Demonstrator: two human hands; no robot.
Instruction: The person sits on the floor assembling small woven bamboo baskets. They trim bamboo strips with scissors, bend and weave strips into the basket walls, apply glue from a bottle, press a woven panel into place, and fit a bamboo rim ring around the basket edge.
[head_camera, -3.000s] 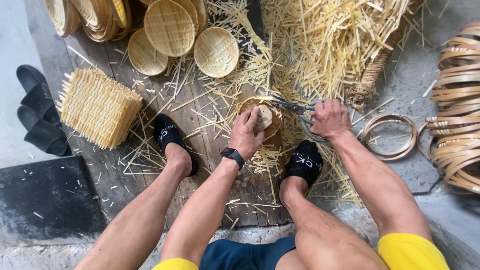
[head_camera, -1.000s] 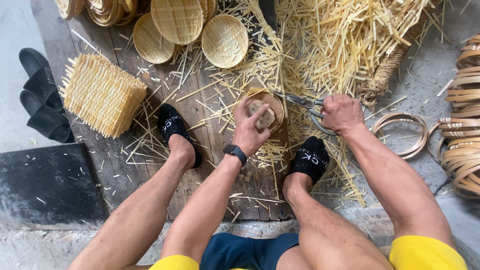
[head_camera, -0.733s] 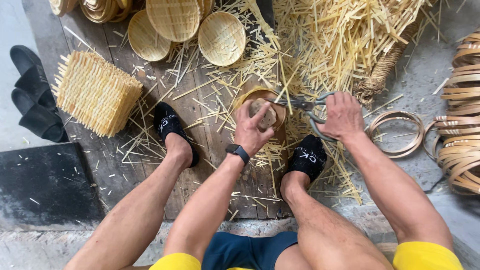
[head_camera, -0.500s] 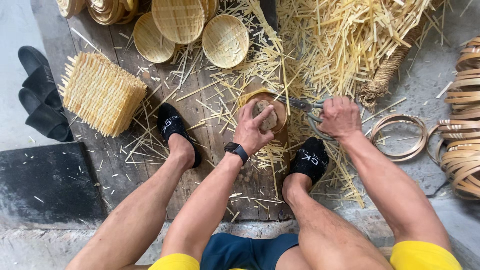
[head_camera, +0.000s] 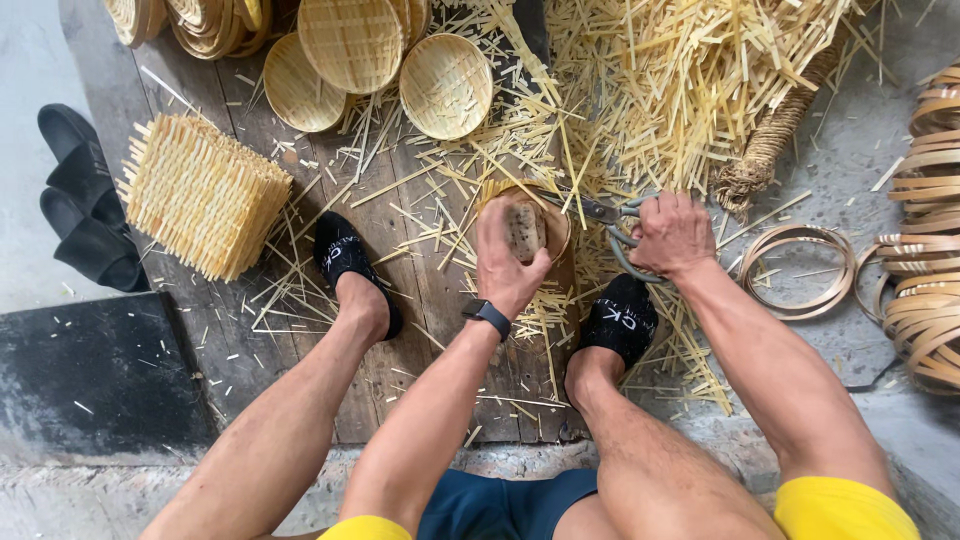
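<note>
**A:** Between the two feet, on the plank floor, a small woven bamboo basket is noted, set on its rim edge and pressed down from the near side.

**B:** Contact by the left hand is confirmed. Its fingers are curled over the basket's woven middle and clenched on it; a dark watch is worn at that wrist.

**A:** The right hand is recorded just right of the basket. Its fingers are closed through the handles of a pair of scissors, with the blades laid toward the basket's upper right rim. Whether the blades are shut cannot be told.

**B:** Surroundings are logged: loose bamboo strips heaped behind and under the work, finished round baskets at the far edge, a stack of square woven mats to the left beside black sandals, and coiled bamboo hoops to the right.
</note>
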